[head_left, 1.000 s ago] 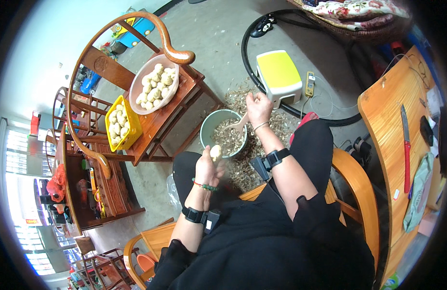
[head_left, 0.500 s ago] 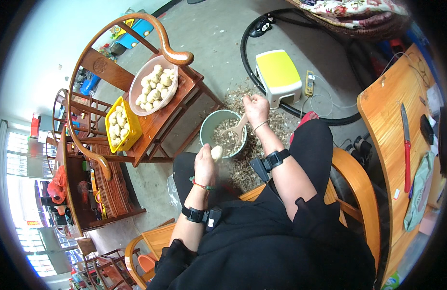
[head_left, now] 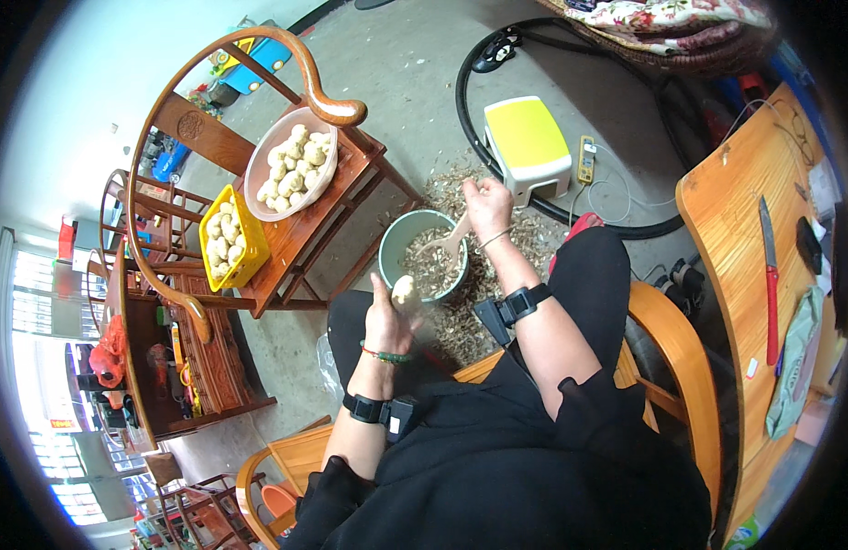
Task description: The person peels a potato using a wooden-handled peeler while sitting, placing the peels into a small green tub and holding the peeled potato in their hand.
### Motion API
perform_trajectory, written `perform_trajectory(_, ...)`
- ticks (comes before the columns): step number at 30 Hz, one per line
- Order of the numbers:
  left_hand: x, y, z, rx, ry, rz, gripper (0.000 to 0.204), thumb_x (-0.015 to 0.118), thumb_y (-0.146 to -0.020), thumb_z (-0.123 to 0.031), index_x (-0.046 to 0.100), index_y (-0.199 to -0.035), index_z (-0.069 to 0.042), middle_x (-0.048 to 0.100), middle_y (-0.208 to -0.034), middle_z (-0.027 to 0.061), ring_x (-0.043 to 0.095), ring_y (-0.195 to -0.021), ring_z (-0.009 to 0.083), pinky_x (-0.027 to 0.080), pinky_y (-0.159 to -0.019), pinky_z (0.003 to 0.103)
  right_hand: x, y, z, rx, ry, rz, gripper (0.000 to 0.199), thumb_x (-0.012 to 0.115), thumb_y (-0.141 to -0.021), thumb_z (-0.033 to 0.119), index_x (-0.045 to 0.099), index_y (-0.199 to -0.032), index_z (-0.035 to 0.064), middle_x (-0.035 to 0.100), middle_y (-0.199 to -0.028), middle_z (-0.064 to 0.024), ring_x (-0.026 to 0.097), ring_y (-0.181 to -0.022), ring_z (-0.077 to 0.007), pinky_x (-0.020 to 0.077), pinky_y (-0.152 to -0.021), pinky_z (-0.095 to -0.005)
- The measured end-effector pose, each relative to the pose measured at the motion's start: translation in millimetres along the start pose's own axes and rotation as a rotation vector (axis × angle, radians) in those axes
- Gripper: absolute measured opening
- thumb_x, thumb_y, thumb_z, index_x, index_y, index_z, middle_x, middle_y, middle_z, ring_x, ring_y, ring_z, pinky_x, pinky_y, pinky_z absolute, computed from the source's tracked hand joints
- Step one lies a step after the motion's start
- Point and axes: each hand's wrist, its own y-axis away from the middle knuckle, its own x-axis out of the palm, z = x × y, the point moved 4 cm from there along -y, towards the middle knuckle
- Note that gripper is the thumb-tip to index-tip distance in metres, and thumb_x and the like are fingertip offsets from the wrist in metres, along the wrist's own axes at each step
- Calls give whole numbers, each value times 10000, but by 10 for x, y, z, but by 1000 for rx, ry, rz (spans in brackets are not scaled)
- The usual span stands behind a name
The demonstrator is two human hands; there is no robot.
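Hands work near the middle of the frame, above a grey-green bucket (head_left: pixel 422 261) that stands on the concrete floor (head_left: pixel 415 101) and holds brownish peelings. The left hand (head_left: pixel 387 321) is closed around a pale peeled tuber (head_left: pixel 404 291), held upright just at the bucket's lower rim. The right hand (head_left: pixel 487 203) is closed on the handle of a pale wooden scraper (head_left: pixel 450 243), whose blade reaches down into the bucket. More peelings (head_left: pixel 484 302) lie scattered on the floor around the bucket and between the person's knees. To the upper left, a wooden armchair (head_left: pixel 286 183) carries a pink bowl (head_left: pixel 291 165) heaped with peeled tubers and, beside it, a yellow crate (head_left: pixel 230 240) with more of them. At upper centre sits a small stool with a yellow top (head_left: pixel 527 147). On the wooden tabletop (head_left: pixel 745 211) at the right edge lies a red-handled knife (head_left: pixel 770 284).
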Motion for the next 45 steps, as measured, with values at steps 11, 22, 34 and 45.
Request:
perform_trajectory(11, 12, -17, 14, 2, -144, -129, 467, 324, -925, -518, 487, -804, -97, 417, -576, 36, 376, -447, 135, 248, -375, 240, 239, 460, 482, -40, -101, 235, 256, 646, -760, 211, 577, -608, 17, 558, -515, -122, 539, -450, -208, 432, -484, -332)
perform_trajectory(22, 61, -24, 60, -27, -147, -81, 415, 327, -935, -462, 495, -881, -86, 465, -607, 67, 384, -462, 127, 268, -370, 228, 100, 165, 211, -44, -185, 14, 282, 639, -762, 191, 539, -561, 21, 512, -470, -80, 466, -417, -149, 386, -445, -317)
perform_trajectory(34, 90, 22, 45, -10, -163, -95, 379, 325, -940, -456, 474, -829, -126, 342, -540, -20, 282, -413, 86, 206, -370, 205, 231, 285, 147, 34, -123, 158, 263, 634, -763, 205, 581, -588, 15, 550, -494, -112, 523, -420, -188, 418, -462, -333)
perform_trajectory(45, 163, 63, 3, -132, -2, 21, 457, 383, -897, -558, 430, -767, -122, 284, -534, -30, 249, -405, 65, 182, -342, 196, 323, 387, 220, 53, -233, 278, 265, 638, -757, 200, 574, -578, 16, 523, -466, -66, 487, -424, -121, 401, -444, -303)
